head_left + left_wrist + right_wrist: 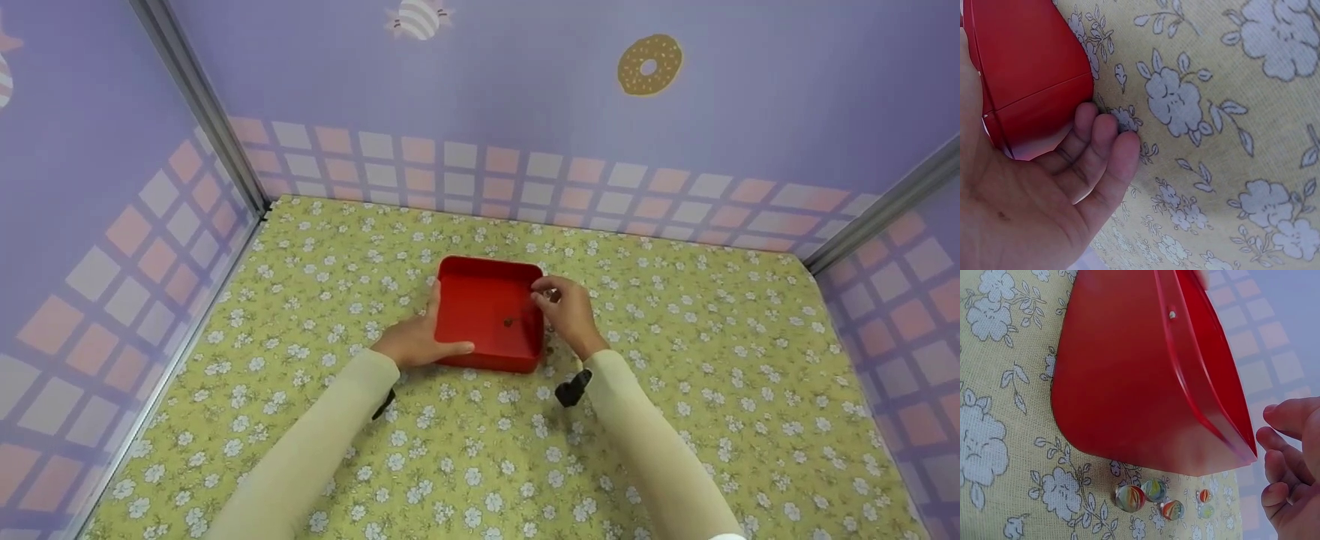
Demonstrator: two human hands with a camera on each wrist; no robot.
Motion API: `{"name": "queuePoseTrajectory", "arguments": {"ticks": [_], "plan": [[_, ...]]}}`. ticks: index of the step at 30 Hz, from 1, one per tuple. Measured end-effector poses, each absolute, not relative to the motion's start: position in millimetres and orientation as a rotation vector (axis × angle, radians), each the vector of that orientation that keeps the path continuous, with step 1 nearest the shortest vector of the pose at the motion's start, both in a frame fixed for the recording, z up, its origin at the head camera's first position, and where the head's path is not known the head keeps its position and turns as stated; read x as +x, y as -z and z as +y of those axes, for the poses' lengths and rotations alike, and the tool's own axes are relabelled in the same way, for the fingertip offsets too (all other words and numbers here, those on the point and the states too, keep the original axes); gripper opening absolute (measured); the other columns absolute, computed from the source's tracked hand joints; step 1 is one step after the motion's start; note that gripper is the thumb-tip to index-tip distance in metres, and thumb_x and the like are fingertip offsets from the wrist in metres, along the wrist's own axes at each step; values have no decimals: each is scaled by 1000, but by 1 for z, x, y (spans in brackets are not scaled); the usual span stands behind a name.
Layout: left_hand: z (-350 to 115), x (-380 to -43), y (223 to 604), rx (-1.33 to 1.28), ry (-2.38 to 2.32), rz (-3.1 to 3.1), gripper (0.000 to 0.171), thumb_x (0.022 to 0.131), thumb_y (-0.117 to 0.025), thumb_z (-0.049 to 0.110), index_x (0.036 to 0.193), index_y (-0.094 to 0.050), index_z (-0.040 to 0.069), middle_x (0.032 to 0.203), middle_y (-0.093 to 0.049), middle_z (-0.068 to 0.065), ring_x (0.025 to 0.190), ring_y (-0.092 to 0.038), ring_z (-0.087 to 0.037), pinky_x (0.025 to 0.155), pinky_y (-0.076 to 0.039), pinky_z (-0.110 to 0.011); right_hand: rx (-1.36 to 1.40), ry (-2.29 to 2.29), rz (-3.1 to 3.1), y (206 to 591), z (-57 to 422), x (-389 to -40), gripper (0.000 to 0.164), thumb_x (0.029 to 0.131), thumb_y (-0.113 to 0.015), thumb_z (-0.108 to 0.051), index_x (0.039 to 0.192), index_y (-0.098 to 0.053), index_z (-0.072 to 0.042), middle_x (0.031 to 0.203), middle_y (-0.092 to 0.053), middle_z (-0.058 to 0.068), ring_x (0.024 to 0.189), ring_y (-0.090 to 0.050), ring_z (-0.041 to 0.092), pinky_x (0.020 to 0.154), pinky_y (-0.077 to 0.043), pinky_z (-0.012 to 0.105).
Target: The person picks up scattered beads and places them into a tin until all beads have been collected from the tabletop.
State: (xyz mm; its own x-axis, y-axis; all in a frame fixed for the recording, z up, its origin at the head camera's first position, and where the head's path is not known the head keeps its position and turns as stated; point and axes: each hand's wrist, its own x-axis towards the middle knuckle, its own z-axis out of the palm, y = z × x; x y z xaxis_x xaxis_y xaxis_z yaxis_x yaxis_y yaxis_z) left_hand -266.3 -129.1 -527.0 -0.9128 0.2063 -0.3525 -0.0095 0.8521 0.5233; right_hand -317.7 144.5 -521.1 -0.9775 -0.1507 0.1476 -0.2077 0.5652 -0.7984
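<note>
A square red plastic box [480,307] sits on the flowered cloth, its inside facing up. My left hand [416,337] holds it at the near left corner, thumb over the near rim and fingers along the left wall. In the left wrist view, three bent fingers [1095,140] show low beside the box wall. One small marble [508,322] lies on the box floor. My right hand [570,311] is at the right rim with loosely bent fingers; the right wrist view shows nothing between the fingertips. Several glass marbles [1130,498] with coloured swirls lie on the cloth beside the box.
Yellow flowered cloth [675,390] covers the tabletop. Purple panels [510,90] with checks and sweets printed on them stand at the back and both sides, joined by grey metal posts [202,105]. A black wrist strap piece [574,388] hangs under the right wrist.
</note>
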Motion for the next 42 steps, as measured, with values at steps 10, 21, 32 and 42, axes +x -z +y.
{"name": "queuePoseTrajectory", "arguments": {"ticks": [10, 21, 32, 42], "plan": [[-129, -267, 527, 146, -740, 2616, 127, 73, -59, 80, 149, 29, 28, 139, -55, -18, 100, -67, -30, 84, -53, -44, 325, -1389, -2722, 519, 150, -317, 15, 93, -65, -15, 105, -72, -9, 106, -70, 6, 78, -54, 17, 65, -44, 26], [-129, -267, 527, 151, -720, 2605, 128, 73, -57, 81, 148, 32, 28, 137, -57, -17, 82, -68, -25, 72, -51, -38, 282, -1397, -2749, 514, 156, -314, 21, 94, -64, -19, 111, -70, -8, 106, -69, 4, 80, -54, 18, 62, -44, 27], [-130, -267, 527, 143, -743, 2599, 128, 73, -59, 80, 149, 30, 27, 142, -52, -18, 100, -67, -31, 85, -53, -45, 271, -1327, -2757, 513, 161, -314, 14, 94, -65, -20, 104, -72, -13, 103, -70, 3, 78, -53, 18, 65, -44, 29], [-129, -266, 526, 162, -728, 2605, 127, 74, -58, 79, 149, 30, 26, 141, -52, -19, 102, -67, -34, 83, -53, -46, 288, -1305, -2740, 512, 166, -313, 19, 93, -65, -17, 107, -71, -6, 103, -70, 6, 77, -53, 19, 67, -44, 31]]}}
